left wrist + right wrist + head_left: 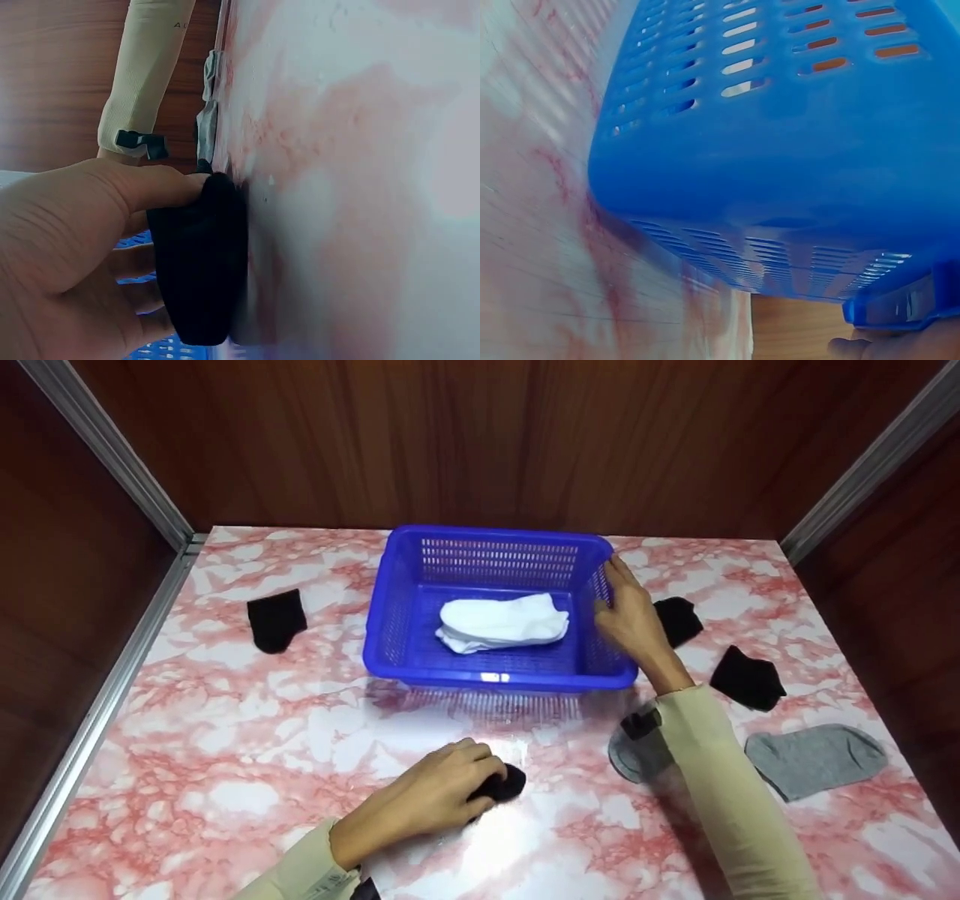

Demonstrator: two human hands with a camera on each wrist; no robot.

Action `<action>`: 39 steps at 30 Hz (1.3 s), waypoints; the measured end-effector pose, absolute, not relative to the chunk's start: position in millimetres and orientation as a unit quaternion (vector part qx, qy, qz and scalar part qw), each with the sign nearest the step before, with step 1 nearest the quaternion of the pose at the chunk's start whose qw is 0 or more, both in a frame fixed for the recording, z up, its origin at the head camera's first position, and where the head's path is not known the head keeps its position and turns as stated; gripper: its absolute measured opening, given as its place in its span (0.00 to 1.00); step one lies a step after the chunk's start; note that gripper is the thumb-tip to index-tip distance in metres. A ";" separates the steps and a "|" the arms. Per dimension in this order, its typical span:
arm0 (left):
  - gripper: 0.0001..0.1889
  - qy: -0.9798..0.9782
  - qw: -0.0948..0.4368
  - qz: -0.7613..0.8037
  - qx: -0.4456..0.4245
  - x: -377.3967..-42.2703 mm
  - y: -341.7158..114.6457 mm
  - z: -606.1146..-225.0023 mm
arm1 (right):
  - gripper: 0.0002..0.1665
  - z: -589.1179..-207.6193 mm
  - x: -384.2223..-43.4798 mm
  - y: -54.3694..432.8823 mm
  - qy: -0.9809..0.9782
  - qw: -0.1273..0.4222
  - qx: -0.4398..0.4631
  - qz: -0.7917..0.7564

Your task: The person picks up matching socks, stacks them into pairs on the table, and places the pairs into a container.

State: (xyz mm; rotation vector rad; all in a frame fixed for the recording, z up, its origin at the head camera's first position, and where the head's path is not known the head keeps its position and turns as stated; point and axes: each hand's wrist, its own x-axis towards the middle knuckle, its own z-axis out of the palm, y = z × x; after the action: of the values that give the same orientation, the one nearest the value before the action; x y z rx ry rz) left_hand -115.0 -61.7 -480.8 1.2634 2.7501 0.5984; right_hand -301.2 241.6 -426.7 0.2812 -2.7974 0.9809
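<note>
In the head view my left hand is low over the front middle of the table, thumb and fingers pinching a black sock. The left wrist view shows this black sock between thumb and fingers, right at the tabletop. My right hand grips the right rim of a blue plastic basket, its thumb on the inner side. Inside the basket lie white socks, stacked flat. The right wrist view shows the slotted wall of the basket and fingertips at its rim.
A black sock lies left of the basket. To the right are two black socks and two grey socks, one partly under the right sleeve. Brown wooden panels enclose the red-and-white marbled table.
</note>
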 end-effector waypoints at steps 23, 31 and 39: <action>0.11 0.904 -0.060 0.271 0.326 -96.4 -106.2 -463.4 | 0.10 -412.9 -160.7 181.3 -0.785 0.281 0.342 0.433; 0.11 0.912 0.025 0.293 0.286 -89.9 -137.6 -456.0 | 0.12 -454.8 -132.3 166.9 -0.869 0.023 0.417 0.266; 0.42 0.917 0.097 0.287 0.260 -86.3 -141.3 -462.2 | 0.21 -474.4 -115.9 146.3 -0.909 -0.076 0.376 0.162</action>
State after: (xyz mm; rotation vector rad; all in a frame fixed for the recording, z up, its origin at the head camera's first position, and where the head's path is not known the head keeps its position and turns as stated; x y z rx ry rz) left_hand -86.3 -141.3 -462.2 0.7701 2.7159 0.8493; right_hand -115.9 146.3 -474.4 1.2412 -3.0031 0.5348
